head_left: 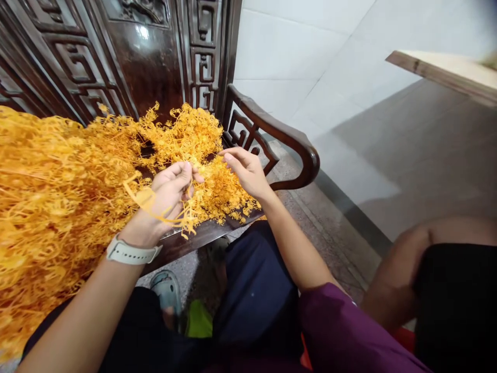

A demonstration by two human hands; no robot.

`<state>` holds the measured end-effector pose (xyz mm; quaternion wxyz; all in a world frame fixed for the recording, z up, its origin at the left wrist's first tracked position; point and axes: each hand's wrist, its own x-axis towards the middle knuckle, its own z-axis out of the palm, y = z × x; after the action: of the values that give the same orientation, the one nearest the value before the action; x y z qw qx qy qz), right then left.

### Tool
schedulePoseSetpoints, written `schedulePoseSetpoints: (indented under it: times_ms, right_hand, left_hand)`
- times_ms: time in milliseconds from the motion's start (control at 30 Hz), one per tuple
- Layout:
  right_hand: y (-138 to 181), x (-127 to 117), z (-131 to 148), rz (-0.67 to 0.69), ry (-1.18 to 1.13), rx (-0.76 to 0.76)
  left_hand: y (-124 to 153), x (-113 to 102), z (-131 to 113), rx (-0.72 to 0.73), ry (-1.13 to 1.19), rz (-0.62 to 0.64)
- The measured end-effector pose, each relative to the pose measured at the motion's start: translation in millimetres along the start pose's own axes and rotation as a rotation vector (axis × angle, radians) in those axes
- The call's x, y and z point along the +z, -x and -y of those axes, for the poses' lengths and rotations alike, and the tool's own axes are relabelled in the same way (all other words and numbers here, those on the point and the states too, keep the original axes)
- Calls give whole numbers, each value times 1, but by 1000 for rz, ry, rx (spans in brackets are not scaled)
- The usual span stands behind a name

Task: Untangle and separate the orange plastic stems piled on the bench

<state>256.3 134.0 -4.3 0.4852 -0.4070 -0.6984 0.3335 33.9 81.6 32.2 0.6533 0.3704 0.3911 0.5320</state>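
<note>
A big heap of yellow-orange plastic sprigs (pixel 58 191) covers a dark carved wooden bench (pixel 202 235). My left hand (pixel 166 194), with a white watch on its wrist, is closed round a small bunch of these sprigs (pixel 182 220) that dangles below the fingers. My right hand (pixel 246 171) reaches into the right end of the heap. Its fingers are curled and pinch at the sprigs there.
The bench's curved armrest (pixel 287 140) rises just right of my hands. Another person's bare knee (pixel 411 264) and black shorts are at the lower right. A pale wooden board edge (pixel 438 72) juts in at upper right. A sandalled foot (pixel 166 292) rests on the speckled floor.
</note>
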Motion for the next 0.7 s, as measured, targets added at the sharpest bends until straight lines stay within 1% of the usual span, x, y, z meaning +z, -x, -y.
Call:
schedulePoseSetpoints:
  times_ms: [67, 100, 167, 233, 300, 400, 467, 533, 633, 700]
  right_hand:
    - [5, 12, 17, 123, -197, -3]
    - [8, 18, 23, 163, -260, -7]
    - [11, 27, 27, 163, -341, -24]
    - [11, 32, 25, 157, -409, -18]
    - [11, 33, 21, 218, -489, 22]
    - [11, 34, 20, 315, -658, 134]
    - [13, 35, 23, 328, -772, 205]
    - [15, 39, 26, 316, -856, 265]
    - [18, 46, 31, 287, -951, 332]
    - [18, 50, 33, 291, -988, 357]
  left_hand:
    - [0, 1, 1, 1, 8, 54]
    - [0, 1, 2, 7, 13, 76]
    - [0, 1, 3, 23, 20, 94]
    - [2, 2, 2, 9, 33, 97]
    - [4, 2, 0, -62, 70, 131]
    - [8, 4, -5, -165, 148, 228]
    - [11, 5, -6, -162, 182, 272]
    - [15, 6, -6, -135, 204, 281]
    - [23, 6, -5, -105, 230, 243]
    - [27, 6, -3, -78, 248, 214]
